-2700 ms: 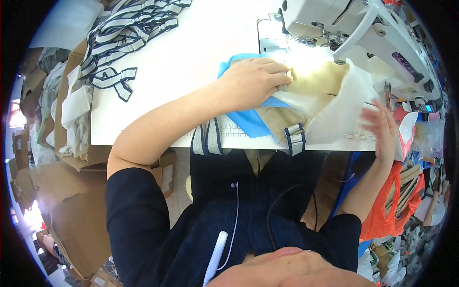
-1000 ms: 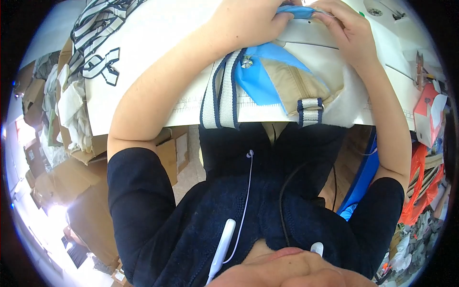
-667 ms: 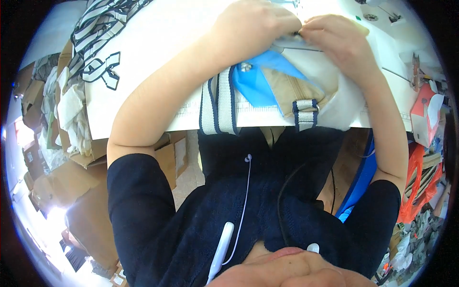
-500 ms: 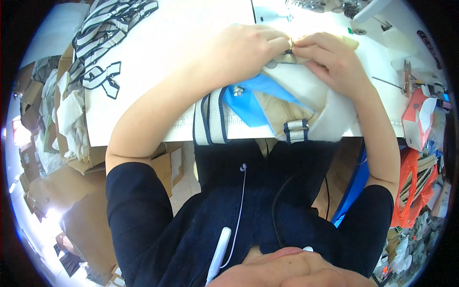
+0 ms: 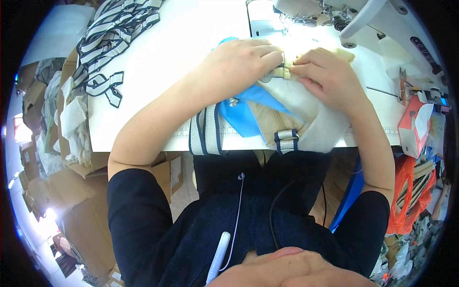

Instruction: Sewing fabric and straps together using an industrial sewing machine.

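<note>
Both hands are in on it, right in front of the white sewing machine [image 5: 382, 43], its lamp glaring just beyond the fingertips. The soft sewn piece of sky-blue, khaki and fluffy white fabric [image 5: 269, 118] lies on the white worktop [image 5: 167, 43], spreading from beneath the fingers back toward the wearer, down to the near edge.

Here's the key line: a narrow beige strip with a dark edge [image 5: 287, 72], part of that piece, crosses the small gap between the hands. The left hand [image 5: 251, 60] is on its left, the right hand [image 5: 327, 79] on its right, neither clearly nearer. The right fingers look pinched on the strip; the left fingers bend down over fabric, thumb hidden, so whether they grip or only press, no one can tell from here.

And the look of it! Blue cloth folds to a point beside a khaki panel with a slanting seam or zip, white padding puffs out at the right, a small shiny charm [image 5: 233, 102] sits on the blue, and a grey-and-navy webbing tab with a metal ring [image 5: 287, 142] lies at the worktop's edge.
</note>
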`<state>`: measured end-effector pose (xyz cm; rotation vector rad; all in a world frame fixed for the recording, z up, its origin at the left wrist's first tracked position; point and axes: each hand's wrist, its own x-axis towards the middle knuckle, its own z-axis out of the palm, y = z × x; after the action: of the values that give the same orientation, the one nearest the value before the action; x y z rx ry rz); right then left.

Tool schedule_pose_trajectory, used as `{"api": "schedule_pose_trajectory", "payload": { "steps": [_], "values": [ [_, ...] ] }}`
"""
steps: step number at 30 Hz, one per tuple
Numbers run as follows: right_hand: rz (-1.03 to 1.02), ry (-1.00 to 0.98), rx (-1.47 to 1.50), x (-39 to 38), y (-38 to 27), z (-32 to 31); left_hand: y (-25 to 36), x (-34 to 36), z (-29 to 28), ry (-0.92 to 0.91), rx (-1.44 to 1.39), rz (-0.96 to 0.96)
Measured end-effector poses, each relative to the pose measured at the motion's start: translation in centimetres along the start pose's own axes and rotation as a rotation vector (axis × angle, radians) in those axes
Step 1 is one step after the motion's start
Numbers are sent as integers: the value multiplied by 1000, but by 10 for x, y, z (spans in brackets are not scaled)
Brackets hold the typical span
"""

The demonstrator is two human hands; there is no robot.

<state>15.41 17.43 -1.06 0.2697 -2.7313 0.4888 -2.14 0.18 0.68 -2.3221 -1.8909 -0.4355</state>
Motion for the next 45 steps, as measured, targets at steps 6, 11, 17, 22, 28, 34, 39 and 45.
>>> {"api": "schedule_pose_trajectory", "payload": {
  "steps": [6,11,17,22,28,34,39,45],
  "values": [
    [-70,21,-69,4,-7,-3,1,-3,2,9,-15,-9],
    [-29,-32,-41,3,-10,-8,4,-1,3,28,-33,5],
    [28,-25,-58,1,-3,-9,4,4,12,57,50,-5],
    [65,-27,-43,0,1,-11,2,11,9,-41,-13,-79],
    [84,-7,-51,1,8,-8,-1,15,13,-23,12,-134],
    [93,9,-79,-1,10,-5,-4,17,16,-7,7,-122],
    [124,29,-58,0,8,-5,-6,17,14,5,-8,-122],
    [98,40,-86,-2,11,-2,-3,17,12,3,-12,-122]
  ]
}}
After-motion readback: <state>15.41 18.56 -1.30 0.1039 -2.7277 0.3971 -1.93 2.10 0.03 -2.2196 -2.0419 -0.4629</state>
